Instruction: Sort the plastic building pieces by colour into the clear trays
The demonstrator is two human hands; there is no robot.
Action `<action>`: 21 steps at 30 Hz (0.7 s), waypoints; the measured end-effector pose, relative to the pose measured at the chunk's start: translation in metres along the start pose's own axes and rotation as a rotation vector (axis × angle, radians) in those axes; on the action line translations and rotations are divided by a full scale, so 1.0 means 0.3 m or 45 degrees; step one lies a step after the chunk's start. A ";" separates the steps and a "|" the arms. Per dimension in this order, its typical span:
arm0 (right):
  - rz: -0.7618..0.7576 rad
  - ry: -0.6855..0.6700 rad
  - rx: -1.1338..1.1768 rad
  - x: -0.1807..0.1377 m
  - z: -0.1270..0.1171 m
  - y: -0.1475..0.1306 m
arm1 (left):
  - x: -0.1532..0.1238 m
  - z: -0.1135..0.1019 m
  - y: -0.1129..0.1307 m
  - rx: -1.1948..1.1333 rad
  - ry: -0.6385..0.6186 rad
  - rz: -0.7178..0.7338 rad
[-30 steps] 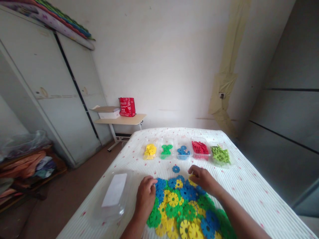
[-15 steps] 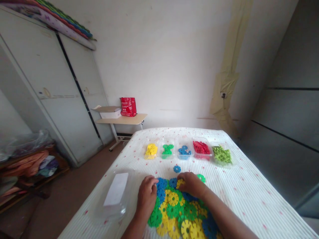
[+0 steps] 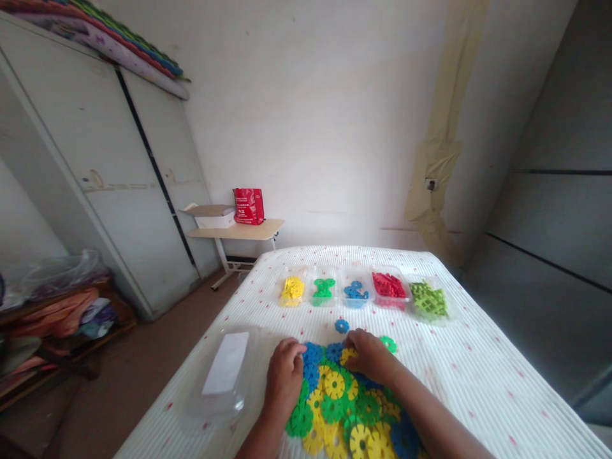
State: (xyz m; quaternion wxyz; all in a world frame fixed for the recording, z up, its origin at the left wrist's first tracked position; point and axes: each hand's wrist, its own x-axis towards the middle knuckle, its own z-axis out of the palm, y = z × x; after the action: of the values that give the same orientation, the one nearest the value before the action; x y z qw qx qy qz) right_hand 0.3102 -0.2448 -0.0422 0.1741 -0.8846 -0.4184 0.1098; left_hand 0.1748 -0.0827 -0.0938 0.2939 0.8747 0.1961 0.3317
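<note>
A pile of notched, flower-shaped plastic discs (image 3: 334, 384) in blue, green and yellow lies on the near part of the table. My left hand (image 3: 287, 366) is at the pile's left edge, fingers curled, index fingertip against the blue discs (image 3: 312, 354); whatever is in it is hidden. At the pile's far side, my right hand (image 3: 367, 354) is closed with its fingertips on a yellow disc (image 3: 347, 356). One loose blue disc (image 3: 342, 326) lies just beyond that hand, and a green disc (image 3: 388, 344) shows to its right.
Clear tubs hold yellow discs (image 3: 292, 289), green discs (image 3: 324, 289), blue discs (image 3: 356, 291), red pieces (image 3: 388, 285) and light green pieces (image 3: 428, 299) in a row. A clear plastic box (image 3: 241, 382) with a white label lies left. Behind stands a side table (image 3: 239, 231) with a red bag (image 3: 248, 206).
The whole view has shifted slightly, with everything a little further right. Both hands keep nearly the same places at the pile.
</note>
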 end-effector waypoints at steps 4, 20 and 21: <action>-0.013 -0.001 0.003 0.002 0.007 0.005 | 0.001 0.001 -0.002 0.006 0.012 0.017; -0.002 -0.113 0.030 -0.004 -0.020 0.024 | -0.004 0.002 -0.006 0.025 0.018 0.028; 0.004 -0.120 0.039 -0.005 -0.022 0.022 | -0.004 0.002 -0.005 0.023 0.014 0.028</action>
State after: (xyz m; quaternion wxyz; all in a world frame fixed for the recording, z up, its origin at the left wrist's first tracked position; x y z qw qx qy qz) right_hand 0.3163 -0.2513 -0.0388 0.1676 -0.8763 -0.4231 0.1582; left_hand 0.1742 -0.0824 -0.0956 0.2814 0.8775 0.1911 0.3380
